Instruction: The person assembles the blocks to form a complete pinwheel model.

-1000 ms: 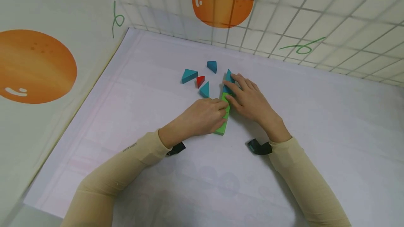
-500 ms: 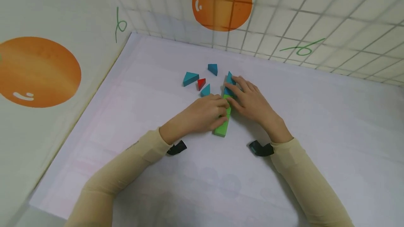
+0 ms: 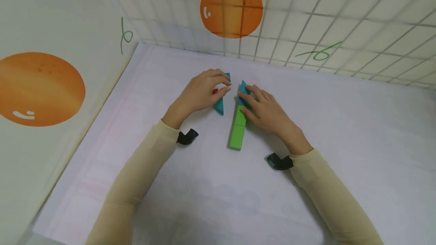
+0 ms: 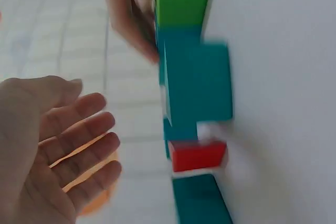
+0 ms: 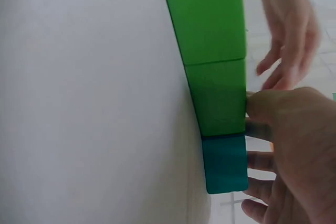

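Note:
Two green blocks (image 3: 237,137) and a blue triangular piece (image 3: 243,88) form a straight row in the head view. My right hand (image 3: 269,110) rests along its right side, fingertips on the blue end and thumb at the upper green block (image 5: 219,100). To the left, my left hand (image 3: 202,90) hovers over loose pieces with its fingers extended and nothing held. Around it show a blue triangle (image 3: 219,107), a bit of a red triangle (image 3: 215,91) and a blue piece (image 3: 228,75). The left wrist view also shows the red piece (image 4: 198,156) between blue ones.
All the pieces lie on a white tabletop (image 3: 204,207). Behind it rises a wall (image 3: 289,18) with a grid pattern and an orange fruit picture. A side wall (image 3: 98,33) stands at the left. Black wrist cameras (image 3: 188,137) stick out beneath both sleeves.
My left hand has let go of the green row and moved up and left over the loose pieces, fingers opening out. The right hand stays at the row.

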A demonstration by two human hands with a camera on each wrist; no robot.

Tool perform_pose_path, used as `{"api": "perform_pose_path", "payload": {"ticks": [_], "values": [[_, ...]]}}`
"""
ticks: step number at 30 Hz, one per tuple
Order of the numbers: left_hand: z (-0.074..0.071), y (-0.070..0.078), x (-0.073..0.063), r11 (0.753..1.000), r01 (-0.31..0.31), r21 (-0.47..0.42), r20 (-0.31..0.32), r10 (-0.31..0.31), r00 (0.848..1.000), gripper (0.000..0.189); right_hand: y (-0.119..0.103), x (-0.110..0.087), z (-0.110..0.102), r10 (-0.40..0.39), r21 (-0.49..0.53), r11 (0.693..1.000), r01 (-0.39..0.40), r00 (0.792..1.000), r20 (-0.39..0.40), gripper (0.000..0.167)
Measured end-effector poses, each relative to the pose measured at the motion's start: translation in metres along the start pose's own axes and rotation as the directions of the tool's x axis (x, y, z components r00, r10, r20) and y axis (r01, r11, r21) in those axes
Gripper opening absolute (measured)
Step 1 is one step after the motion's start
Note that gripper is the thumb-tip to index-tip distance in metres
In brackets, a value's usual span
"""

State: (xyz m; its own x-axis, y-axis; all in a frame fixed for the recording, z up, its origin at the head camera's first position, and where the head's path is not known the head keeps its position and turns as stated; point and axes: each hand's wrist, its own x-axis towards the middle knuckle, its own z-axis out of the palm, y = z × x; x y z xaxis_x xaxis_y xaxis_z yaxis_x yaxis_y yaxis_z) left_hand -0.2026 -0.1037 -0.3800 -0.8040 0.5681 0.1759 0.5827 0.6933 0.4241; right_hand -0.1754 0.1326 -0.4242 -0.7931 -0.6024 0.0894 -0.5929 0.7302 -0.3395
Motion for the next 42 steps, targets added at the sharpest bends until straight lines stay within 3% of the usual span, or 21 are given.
{"api": "perform_pose_path", "payload": {"ticks": [4, 12, 17, 25, 31, 38, 42], "values": [[0.005, -0.018, 0.015, 0.997, 0.074, 0.018, 0.091, -0.075, 0.993, 0.037, 0.0, -0.002, 0.0, 0.013, 0.006, 1.0, -0.013, 1.0, 0.012, 0.053], [0.019, -0.027, 0.019, 0.986, 0.092, 0.137, 0.176, -0.116, 0.978, 0.05, 0.001, -0.002, 0.0, 0.0, -0.008, 1.0, 0.0, 1.0, -0.003, 0.052], [0.023, -0.03, 0.014, 0.982, 0.11, 0.154, 0.181, -0.138, 0.974, 0.051, 0.0, -0.003, 0.003, -0.007, -0.02, 1.0, 0.007, 1.0, -0.008, 0.052], [0.021, -0.029, 0.015, 0.983, 0.081, 0.163, 0.179, -0.11, 0.978, 0.048, 0.0, -0.003, 0.001, -0.027, -0.075, 0.997, 0.023, 0.998, -0.057, 0.057], [0.019, -0.028, 0.014, 0.983, 0.069, 0.171, 0.169, -0.098, 0.981, 0.048, -0.01, -0.006, -0.004, -0.004, -0.154, 0.988, 0.002, 1.0, -0.014, 0.061], [0.02, -0.024, 0.013, 0.98, 0.071, 0.185, 0.174, -0.103, 0.979, 0.047, -0.021, -0.022, -0.004, -0.028, -0.214, 0.977, 0.021, 0.999, -0.033, 0.066], [0.021, -0.019, 0.014, 0.982, 0.04, 0.185, 0.184, -0.075, 0.98, 0.045, -0.028, -0.032, -0.005, -0.025, -0.232, 0.973, 0.017, 0.999, -0.034, 0.069]]}}
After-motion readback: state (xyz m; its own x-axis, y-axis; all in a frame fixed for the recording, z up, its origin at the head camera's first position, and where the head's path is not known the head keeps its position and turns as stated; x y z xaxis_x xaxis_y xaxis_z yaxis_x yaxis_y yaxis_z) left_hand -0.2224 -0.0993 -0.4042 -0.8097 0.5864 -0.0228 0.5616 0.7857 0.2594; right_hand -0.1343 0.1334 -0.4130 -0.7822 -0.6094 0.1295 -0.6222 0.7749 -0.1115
